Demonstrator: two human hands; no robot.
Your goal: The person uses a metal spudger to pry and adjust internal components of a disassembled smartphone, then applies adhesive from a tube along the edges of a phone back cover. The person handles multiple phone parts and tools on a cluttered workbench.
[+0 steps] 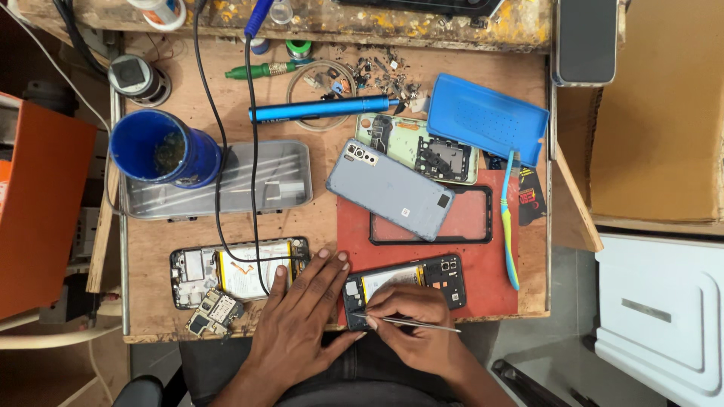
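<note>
Opened phone (pixel 407 283) lies at near edge of red mat (pixel 483 283). Our left hand (pixel 302 301), flat and empty, pins its left end steady; our right hand (pixel 411 320) pinches tweezers (pixel 415 322), tip probing inside.

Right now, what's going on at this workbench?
A person is working on an opened phone that lies on a red mat. The right hand holds thin metal tweezers with the tip at the phone's lower left corner, while the left hand rests flat on the wooden bench beside it. Another opened phone lies further left, and a grey phone back cover sits above.
</note>
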